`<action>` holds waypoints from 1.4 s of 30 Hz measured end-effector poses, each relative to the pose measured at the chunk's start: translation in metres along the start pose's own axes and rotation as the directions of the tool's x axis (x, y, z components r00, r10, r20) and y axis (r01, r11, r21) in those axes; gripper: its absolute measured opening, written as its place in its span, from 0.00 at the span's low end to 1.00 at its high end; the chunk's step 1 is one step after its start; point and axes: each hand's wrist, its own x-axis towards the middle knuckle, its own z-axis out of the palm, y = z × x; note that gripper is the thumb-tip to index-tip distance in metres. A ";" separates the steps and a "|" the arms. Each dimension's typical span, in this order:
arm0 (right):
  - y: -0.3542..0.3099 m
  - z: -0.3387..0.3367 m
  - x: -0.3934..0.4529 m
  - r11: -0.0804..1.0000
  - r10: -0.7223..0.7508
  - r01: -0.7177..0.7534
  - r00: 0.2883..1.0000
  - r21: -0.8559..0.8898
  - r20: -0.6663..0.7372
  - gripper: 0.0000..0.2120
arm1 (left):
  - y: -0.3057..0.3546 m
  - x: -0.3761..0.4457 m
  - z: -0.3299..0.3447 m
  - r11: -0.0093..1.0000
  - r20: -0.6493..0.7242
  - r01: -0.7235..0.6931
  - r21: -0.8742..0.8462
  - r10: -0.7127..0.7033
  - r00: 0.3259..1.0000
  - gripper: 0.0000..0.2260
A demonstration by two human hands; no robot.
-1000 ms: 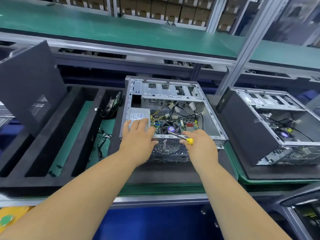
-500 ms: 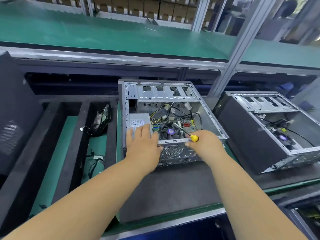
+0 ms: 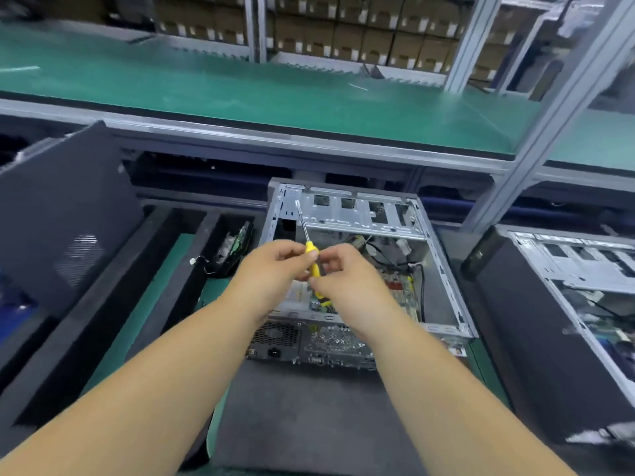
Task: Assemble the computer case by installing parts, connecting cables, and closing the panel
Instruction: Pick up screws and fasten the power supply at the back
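Both hands meet above the open computer case [image 3: 436, 269], sharing one screwdriver [image 3: 311, 266]. The left hand [image 3: 271, 280] has its grip curled round the upper yellow handle; the right hand [image 3: 343, 283] pinches the handle just below. The bare shaft runs up and away from the grip, its tip over the drive bay [image 3: 357, 209].

The tool looks light, rigid and smooth, best held on the handle. The case seems heavy, with stiff sheet metal and thin edges, so I would take it by the frame, not the fragile board or loose cables [image 3: 388, 249] beneath the grip. Left of the grip, a foam tray [image 3: 192, 269] holds a small part [image 3: 237, 245]. The side panel [image 3: 62, 214] leans beyond it, not yet fitted.
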 end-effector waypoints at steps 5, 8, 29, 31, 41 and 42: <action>-0.008 0.004 0.008 0.999 -0.051 0.054 0.983 -0.009 0.178 0.14 | -0.006 -0.007 -0.019 0.999 -0.153 0.034 -0.023 -0.037 0.988 0.06; -0.012 0.006 0.014 0.998 -0.067 0.063 0.971 0.028 0.228 0.14 | -0.017 -0.005 -0.047 0.994 -0.345 0.112 -0.015 -0.110 0.932 0.09; 0.004 0.041 0.068 0.994 0.100 -0.099 0.995 0.035 -0.032 0.07 | -0.181 0.040 -0.095 0.623 -0.147 0.370 0.689 -0.380 0.913 0.10; 0.005 0.039 0.067 0.994 0.106 -0.105 0.993 0.030 -0.055 0.07 | -0.181 0.043 -0.094 0.615 -0.125 0.334 0.715 -0.357 0.926 0.10; 0.001 0.034 0.055 0.993 0.116 -0.112 0.988 0.042 -0.105 0.08 | -0.180 0.043 -0.091 0.578 -0.072 0.243 0.779 -0.303 0.950 0.11; 0.001 0.033 0.054 0.993 0.116 -0.113 0.988 0.039 -0.105 0.07 | -0.180 0.041 -0.091 0.587 -0.070 0.241 0.773 -0.299 0.952 0.11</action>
